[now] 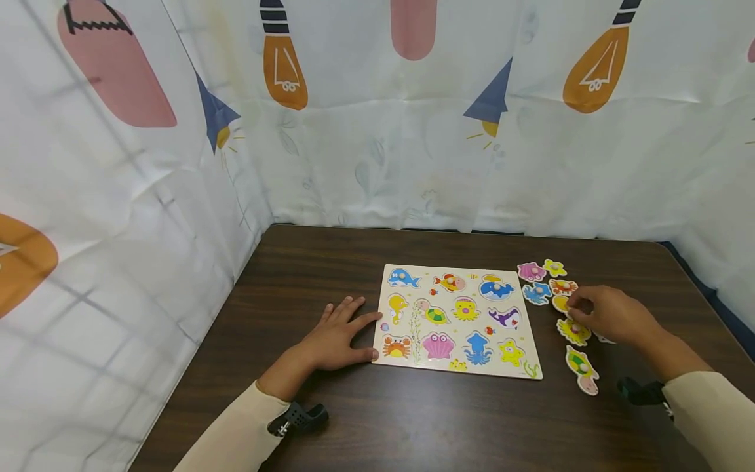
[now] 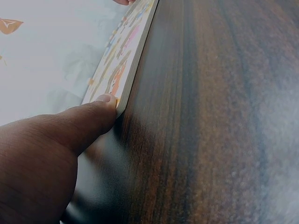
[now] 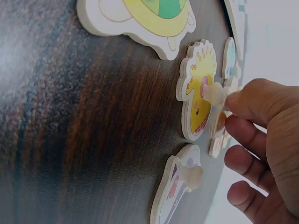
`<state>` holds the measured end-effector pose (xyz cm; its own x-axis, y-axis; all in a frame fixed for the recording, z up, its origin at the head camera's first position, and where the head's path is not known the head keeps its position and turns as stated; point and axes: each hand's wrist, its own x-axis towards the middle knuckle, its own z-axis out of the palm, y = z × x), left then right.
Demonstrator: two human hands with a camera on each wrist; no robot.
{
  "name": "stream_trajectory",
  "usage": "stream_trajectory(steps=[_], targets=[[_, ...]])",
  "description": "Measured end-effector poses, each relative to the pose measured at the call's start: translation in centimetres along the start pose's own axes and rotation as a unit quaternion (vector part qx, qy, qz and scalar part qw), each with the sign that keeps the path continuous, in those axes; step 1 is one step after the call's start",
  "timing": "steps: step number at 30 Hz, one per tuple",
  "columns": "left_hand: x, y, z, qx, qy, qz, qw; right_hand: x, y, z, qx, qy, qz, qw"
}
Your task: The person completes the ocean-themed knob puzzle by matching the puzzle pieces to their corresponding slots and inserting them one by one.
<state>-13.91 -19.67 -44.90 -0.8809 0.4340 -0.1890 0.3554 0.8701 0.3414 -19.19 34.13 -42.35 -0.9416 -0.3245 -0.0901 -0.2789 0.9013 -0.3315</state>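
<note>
A sea-animal puzzle board (image 1: 413, 364) lies flat on the dark wooden table. My left hand (image 1: 339, 334) is spread at its left side, fingers extended, index fingertip and thumb at the edge. In the left wrist view, the thumb (image 2: 88, 119) rests on the board's near corner. Right of the board, my right hand (image 1: 613, 316) pinches a yellow puzzle piece (image 1: 559, 303) with thumb and index finger; the hand partly hides it. In the right wrist view, the other fingers curl loosely. A yellow octopus piece (image 3: 198, 95) with a knob lies close by.
Near the right hand lie a turtle piece (image 1: 580, 368), a blue piece (image 1: 536, 294), a crab piece (image 1: 563, 286), a pink piece (image 1: 531, 271) and a yellow star piece (image 1: 554, 267). A purple-marked piece (image 3: 175, 184) is partly under the hand. A printed white curtain (image 1: 366, 164) hangs behind the table.
</note>
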Motion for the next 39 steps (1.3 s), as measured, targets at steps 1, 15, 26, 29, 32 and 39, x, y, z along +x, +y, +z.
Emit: stream_trajectory(steps=[1,15,26,29,32,39], targets=[[-0.01,-0.01,0.00,0.000,0.000,0.000,1.0000,-0.02,-0.04,0.01,0.001,-0.003,0.001,1.0000],[-0.03,-0.03,0.07,0.002,0.004,0.002,1.0000,0.20,-0.05,0.43,0.005,-0.016,-0.006,0.9998],[-0.03,0.03,-0.03,0.002,0.005,0.001,1.0000,0.27,0.08,0.24,0.012,-0.033,-0.004,0.9994],[-0.06,0.01,0.01,0.000,0.004,0.001,1.0000,0.25,0.10,0.26,0.008,-0.024,-0.009,0.9996],[-0.09,0.00,0.05,0.002,0.005,0.000,1.0000,0.30,0.02,0.24,-0.003,-0.011,-0.014,0.9998],[-0.03,-0.06,0.14,0.003,0.006,-0.001,1.0000,0.61,-0.50,-0.08,-0.016,0.013,-0.024,0.9995]])
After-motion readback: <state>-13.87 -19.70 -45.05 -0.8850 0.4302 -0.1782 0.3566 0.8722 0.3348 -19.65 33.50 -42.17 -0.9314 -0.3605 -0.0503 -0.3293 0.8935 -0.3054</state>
